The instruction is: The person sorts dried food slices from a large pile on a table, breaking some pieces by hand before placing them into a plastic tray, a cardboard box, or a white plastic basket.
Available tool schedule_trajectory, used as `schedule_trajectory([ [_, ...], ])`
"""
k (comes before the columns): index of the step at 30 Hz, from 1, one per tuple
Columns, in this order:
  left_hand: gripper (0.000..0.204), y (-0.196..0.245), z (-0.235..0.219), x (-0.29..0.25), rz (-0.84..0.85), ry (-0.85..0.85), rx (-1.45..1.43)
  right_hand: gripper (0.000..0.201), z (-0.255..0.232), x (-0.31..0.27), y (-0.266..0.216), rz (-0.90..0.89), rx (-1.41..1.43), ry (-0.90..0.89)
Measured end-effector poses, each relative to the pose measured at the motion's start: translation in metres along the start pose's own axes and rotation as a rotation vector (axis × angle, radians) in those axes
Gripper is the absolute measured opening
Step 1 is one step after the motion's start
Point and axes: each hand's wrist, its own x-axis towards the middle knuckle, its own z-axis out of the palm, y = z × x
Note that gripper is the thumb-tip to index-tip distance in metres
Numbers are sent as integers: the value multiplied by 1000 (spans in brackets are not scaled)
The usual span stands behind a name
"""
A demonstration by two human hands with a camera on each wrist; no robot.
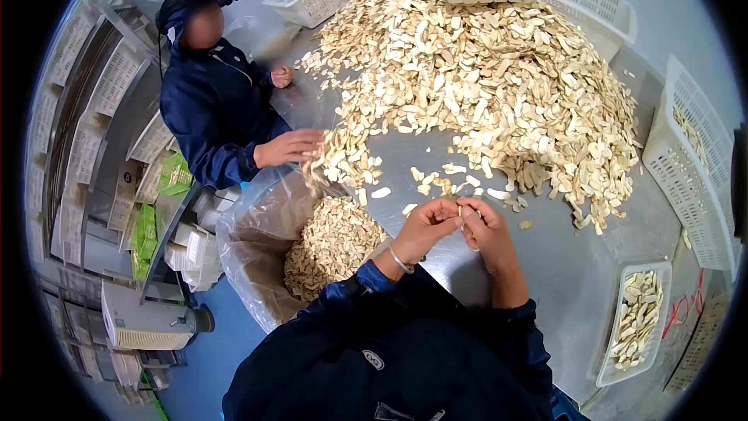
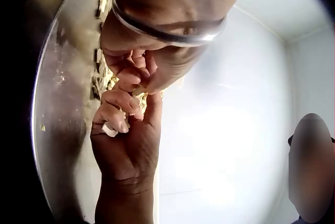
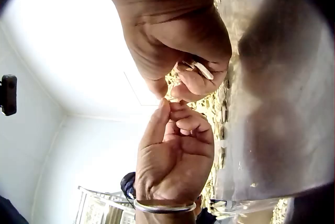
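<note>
My left hand point(image 1: 421, 232), with a silver bangle point(image 2: 167, 34) at its wrist, meets my right hand point(image 1: 489, 238) fingertip to fingertip over the near side of the metal table. Between the thumbs and fingertips they pinch a small pale dried slice point(image 2: 140, 91), mostly hidden by the fingers. Another pale slice point(image 3: 203, 70) is tucked in the curled fingers of the right hand; its end also sticks out in the left wrist view. Several loose slices point(image 1: 452, 169) lie on the metal just beyond the hands.
A big heap of slices point(image 1: 475, 70) covers the table's far side, with white perforated crates point(image 1: 693, 187) around it. A shallow tray point(image 1: 601, 374) of slices and red-handled scissors point(image 1: 686, 306) lie right. Left, another person point(image 1: 214, 101) reaches over a plastic-lined container point(image 1: 249, 226).
</note>
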Motion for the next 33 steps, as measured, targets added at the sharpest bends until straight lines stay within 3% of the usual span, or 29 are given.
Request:
schedule_trajectory([
  [6,11,-2,3,1,79,-21,11,20,0,2,5,18,24,-1],
  [9,9,6,4,-3,33,-12,69,20,-2,3,7,53,26,5],
  [12,8,10,-12,-7,15,15,265,18,-4,4,9,74,77,11],
  [15,11,26,-34,-10,317,353,816,15,-10,4,7,97,253,34],
  [17,16,45,-59,-12,469,458,1354,14,-13,5,8,102,412,58],
  [21,17,46,-85,-21,332,494,1625,13,-6,0,-4,135,404,69],
  [25,16,39,-89,-18,259,525,1624,13,-6,2,-5,134,325,66],
  [29,19,36,-86,-9,369,533,1527,15,-8,2,2,112,334,57],
  [33,20,34,-83,1,327,472,1389,15,-6,1,2,147,310,45],
])
